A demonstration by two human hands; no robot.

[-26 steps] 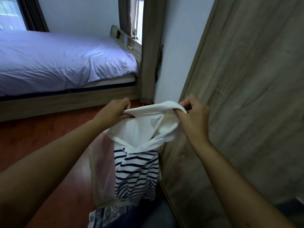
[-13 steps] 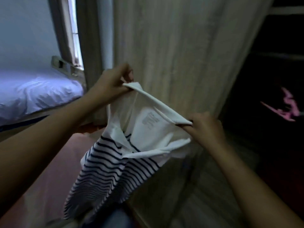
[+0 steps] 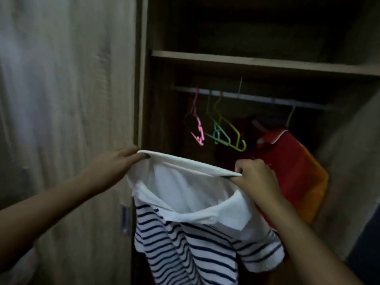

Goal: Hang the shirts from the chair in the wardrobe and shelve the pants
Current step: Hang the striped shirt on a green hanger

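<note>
I hold a white polo shirt with navy stripes [image 3: 197, 247] by its white collar, stretched wide between both hands in front of the open wardrobe. My left hand [image 3: 115, 163] pinches the collar's left end. My right hand [image 3: 255, 177] grips the right end. The striped body hangs down below. Behind the shirt runs the wardrobe's hanging rail [image 3: 246, 97], which carries empty hangers: a pink one [image 3: 197, 128], a green one [image 3: 218, 134] and a yellow one [image 3: 234, 136]. A red shirt [image 3: 287, 161] hangs at the rail's right.
A wooden shelf [image 3: 257, 62] sits above the rail. The wardrobe's open door [image 3: 67, 120] fills the left side. An orange garment [image 3: 316, 192] hangs behind the red shirt. The other door's edge [image 3: 353, 161] shows at the right.
My view has swung right from the bed and door to the wardrobe's inside. Both hands have raised the shirt and pulled its collar wider, level with the hangers.
</note>
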